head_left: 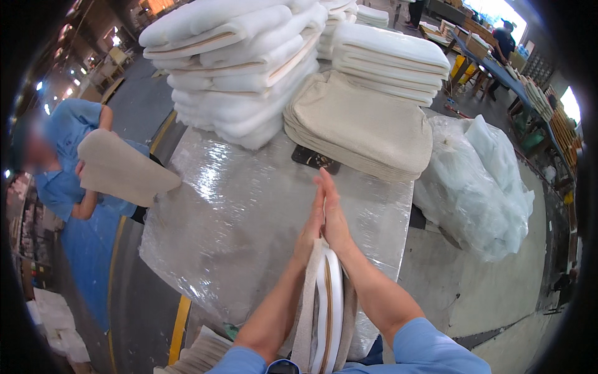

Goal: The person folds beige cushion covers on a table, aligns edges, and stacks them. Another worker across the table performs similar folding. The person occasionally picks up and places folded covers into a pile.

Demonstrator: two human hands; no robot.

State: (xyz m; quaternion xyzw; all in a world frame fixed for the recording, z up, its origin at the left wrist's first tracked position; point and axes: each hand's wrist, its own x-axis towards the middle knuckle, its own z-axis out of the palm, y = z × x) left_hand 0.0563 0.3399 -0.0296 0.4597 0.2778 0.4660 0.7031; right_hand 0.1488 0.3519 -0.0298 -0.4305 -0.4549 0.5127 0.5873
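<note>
My left hand (308, 232) and my right hand (337, 225) are set palm to palm over the table, fingers stretched out straight and pointing away from me. Between my wrists and forearms stands a cushion pad (329, 311) on edge, white wadding with a thin brown layer in its middle. Beige fabric covering (309, 293) lies along both sides of it, and its far end meets the heels of my hands. Just beyond my fingertips sits a small dark tray (316, 159) with tiny bits in it. What lies between my palms is hidden.
Plastic film covers the table (249, 212). At its far side stand beige cushion covers (361, 121), white folded pads (389, 62) and a tall wadding stack (230, 75). Clear plastic bags (476, 181) bulge at right. At left a co-worker (75, 156) holds a beige cover (121, 163).
</note>
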